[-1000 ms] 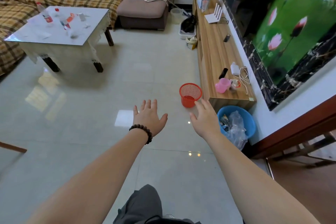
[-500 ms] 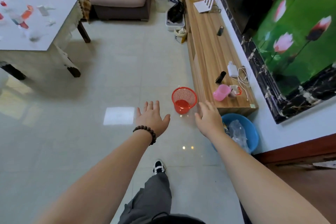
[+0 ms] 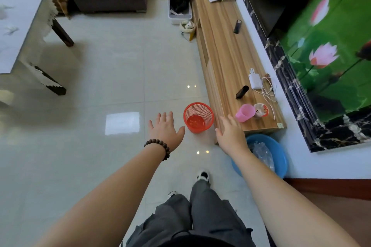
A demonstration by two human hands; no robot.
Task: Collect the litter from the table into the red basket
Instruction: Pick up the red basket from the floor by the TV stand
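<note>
Fetching comes first: the red basket stands empty on the floor against the wooden cabinet, well apart from the table with its scraps of litter. Left hand and right hand reach toward it, fingers spread, holding nothing. Next, I judge, gripping its rim.

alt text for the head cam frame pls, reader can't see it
Both bare hands, left hand and right hand, reach open and empty toward a red basket standing on the tiled floor beside a low wooden TV stand. A blue basin sits under the right forearm; the white table is far left.
</note>
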